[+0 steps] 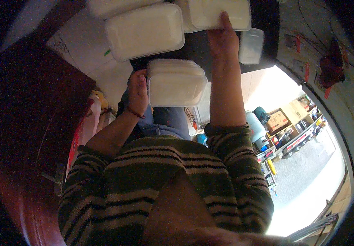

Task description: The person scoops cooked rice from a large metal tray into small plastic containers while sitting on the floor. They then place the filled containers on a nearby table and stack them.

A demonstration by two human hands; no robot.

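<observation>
My left hand (138, 92) grips the left side of a small stack of clear plastic containers (177, 90) with pale contents or walls, held above my lap. At the top right, my right hand (224, 38) lies against the near edge of another stack of rectangular plastic containers (217, 15), its thumb or a finger over the top one. Whether that hand grips the stack is unclear. A larger plastic container (146, 32) rests at the upper middle, left of that stack. To the right of my right wrist lies a smaller clear plastic container or lid (251, 46).
The black surface (192, 49) lies under the containers. A dark red door (35, 107) stands at the left, with pale floor tiles (87, 52) beyond its edge. At the right, a shelf holds a cardboard box (278, 120) and assorted goods. A cluttered wall (306, 46) with cables is at the upper right.
</observation>
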